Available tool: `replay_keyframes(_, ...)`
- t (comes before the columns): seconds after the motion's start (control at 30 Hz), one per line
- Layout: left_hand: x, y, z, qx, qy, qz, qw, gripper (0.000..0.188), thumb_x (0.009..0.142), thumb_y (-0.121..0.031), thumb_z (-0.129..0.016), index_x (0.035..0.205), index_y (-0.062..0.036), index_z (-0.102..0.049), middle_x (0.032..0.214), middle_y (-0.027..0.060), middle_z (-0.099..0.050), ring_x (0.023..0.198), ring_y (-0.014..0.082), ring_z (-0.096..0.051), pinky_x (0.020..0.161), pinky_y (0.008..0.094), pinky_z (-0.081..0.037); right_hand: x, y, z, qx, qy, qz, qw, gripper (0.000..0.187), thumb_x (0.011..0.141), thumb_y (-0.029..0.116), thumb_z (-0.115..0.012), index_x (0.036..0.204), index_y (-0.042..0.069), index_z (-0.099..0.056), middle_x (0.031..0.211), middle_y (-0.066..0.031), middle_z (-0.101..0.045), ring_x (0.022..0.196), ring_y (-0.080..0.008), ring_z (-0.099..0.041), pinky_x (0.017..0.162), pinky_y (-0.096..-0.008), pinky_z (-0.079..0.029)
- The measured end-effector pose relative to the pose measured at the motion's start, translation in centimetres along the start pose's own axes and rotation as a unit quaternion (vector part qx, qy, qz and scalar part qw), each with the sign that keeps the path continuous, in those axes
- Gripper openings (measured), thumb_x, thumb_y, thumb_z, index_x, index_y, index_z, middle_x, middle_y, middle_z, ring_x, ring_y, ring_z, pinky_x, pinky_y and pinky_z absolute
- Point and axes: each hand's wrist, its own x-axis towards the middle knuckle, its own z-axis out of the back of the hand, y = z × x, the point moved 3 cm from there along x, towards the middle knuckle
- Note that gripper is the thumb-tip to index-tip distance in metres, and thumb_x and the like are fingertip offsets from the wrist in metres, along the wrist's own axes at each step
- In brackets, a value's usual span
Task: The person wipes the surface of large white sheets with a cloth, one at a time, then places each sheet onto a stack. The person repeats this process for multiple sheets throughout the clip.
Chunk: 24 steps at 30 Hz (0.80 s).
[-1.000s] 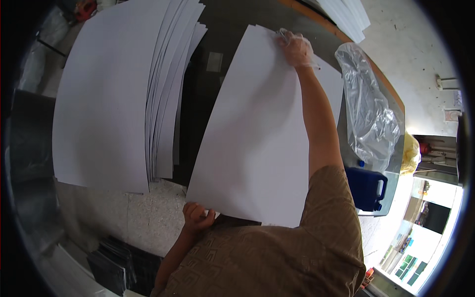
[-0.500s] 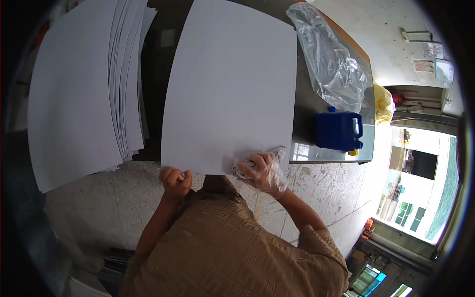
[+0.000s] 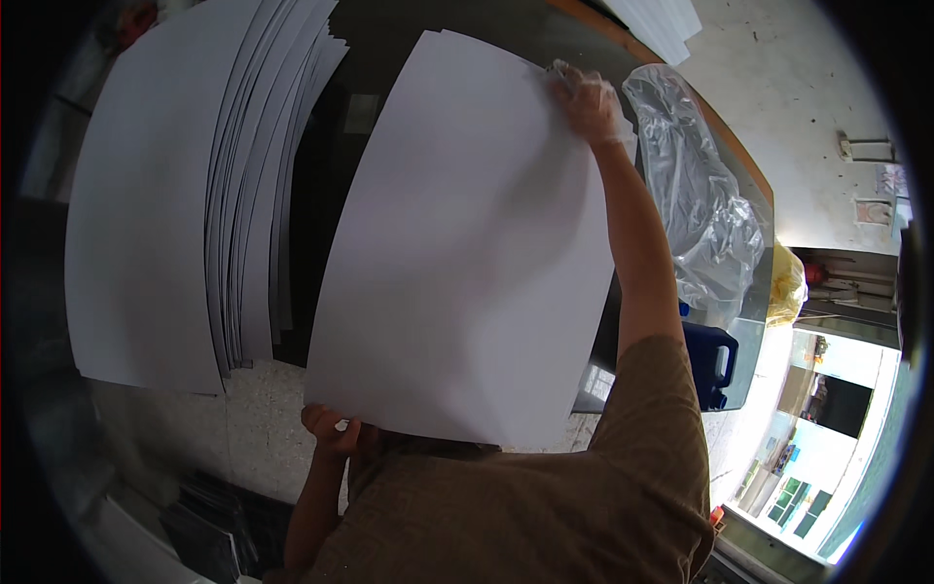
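A large white sheet (image 3: 467,234) lies at a slant in front of me, its near edge reaching past the table edge to my body. A second edge peeks out at its far right side. My left hand (image 3: 331,428) is closed on the near left corner, fingers curled at the edge. My right hand (image 3: 589,105), in a clear plastic glove, reaches to the far right part of the sheet. Its fingers are bent, slightly blurred, around something small with a dark edge that I cannot make out. My right forearm crosses over the sheet's right side.
A thick stack of white sheets (image 3: 146,224) stands on the left of the dark table (image 3: 355,73). To the right lie a crumpled clear plastic bag (image 3: 696,204) and a blue jerrycan (image 3: 708,360), partly behind my arm. More white sheets (image 3: 657,24) show at the far right.
My right hand has moved from the near right corner to the far right edge of the sheet. My left hand still holds the near left corner. The view has shifted, and the sheet now lies more slanted.
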Motion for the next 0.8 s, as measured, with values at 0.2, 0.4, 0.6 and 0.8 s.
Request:
replay_keyframes(0.2, 0.4, -0.3, -0.5, 0.022, 0.003, 0.002, 1.000, 0.045, 0.090, -0.035, -0.069, 0.117, -0.0142, -0.039, 0.118, 0.0135, -0.038, 0.108, 0.0329, -0.039, 0.084, 0.0532, -0.038, -2.8, 0.9, 0.9, 0.016, -0.006, -0.011, 1.000, 0.042, 0.091, 0.046, -0.062, 0.123, 0.020, -0.067, 0.106, -0.0181, -0.067, 0.097, -0.0381, -0.065, 0.084, -0.0483, -0.053)
replay_keyframes(0.4, -0.7, 0.8, -1.5, 0.013, -0.042, -0.017, 0.999, 0.038, 0.092, -0.039, -0.064, 0.110, -0.0156, -0.041, 0.115, 0.0110, -0.039, 0.105, 0.0323, -0.039, 0.084, 0.0507, -0.038, -29.3, 11.8, 13.4, 0.051, 0.182, 0.070, 0.979, 0.051, 0.081, 0.047, -0.073, 0.127, 0.024, -0.066, 0.118, -0.0096, -0.066, 0.113, -0.0306, -0.059, 0.096, -0.0576, -0.042)
replay_keyframes(0.6, -0.3, 1.3, -2.4, 0.011, -0.056, -0.040, 0.998, 0.036, 0.091, -0.037, -0.064, 0.109, -0.0178, -0.040, 0.113, 0.0093, -0.037, 0.103, 0.0303, -0.039, 0.083, 0.0482, -0.038, -41.2, 17.2, 20.0, 0.143, 0.181, 0.089, 0.969, 0.057, 0.073, 0.050, -0.080, 0.124, 0.030, -0.066, 0.115, -0.0086, -0.058, 0.113, -0.0344, -0.053, 0.092, -0.0522, -0.045)
replay_keyframes(0.8, -0.4, 0.9, -1.5, 0.036, -0.038, -0.029, 0.998, 0.041, 0.089, -0.042, -0.067, 0.109, -0.0193, -0.040, 0.111, 0.0089, -0.038, 0.104, 0.0288, -0.039, 0.083, 0.0474, -0.038, -28.1, 9.9, 13.3, 0.040, 0.158, 0.054, 0.985, 0.045, 0.080, 0.044, -0.076, 0.118, 0.021, -0.070, 0.114, -0.0133, -0.059, 0.109, -0.0331, -0.055, 0.088, -0.0498, -0.046)
